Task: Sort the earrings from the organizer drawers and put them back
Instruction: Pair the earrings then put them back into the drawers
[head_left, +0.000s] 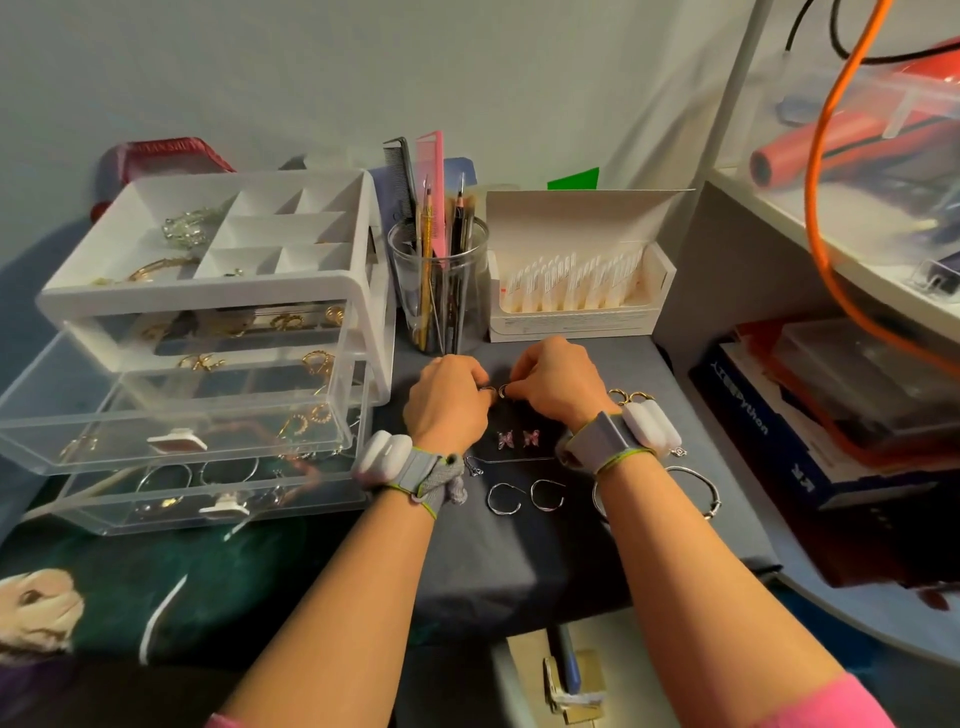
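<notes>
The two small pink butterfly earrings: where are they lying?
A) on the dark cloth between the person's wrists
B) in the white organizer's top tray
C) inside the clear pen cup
A: the pink butterfly earrings lie side by side on the dark grey cloth, in no container.

Combs (430, 176) and pencils (459, 218) are held upright in a clear cup (439, 312), just beside an opened white box (576, 317). Books (753, 431) are stacked at right, with an orange cable (823, 208) hung above.

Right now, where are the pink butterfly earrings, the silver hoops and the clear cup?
pink butterfly earrings (505, 439): head view, left butterfly's wing.
silver hoops (489, 500): head view, left hoop's wire.
clear cup (439, 296): head view, front wall.
</notes>
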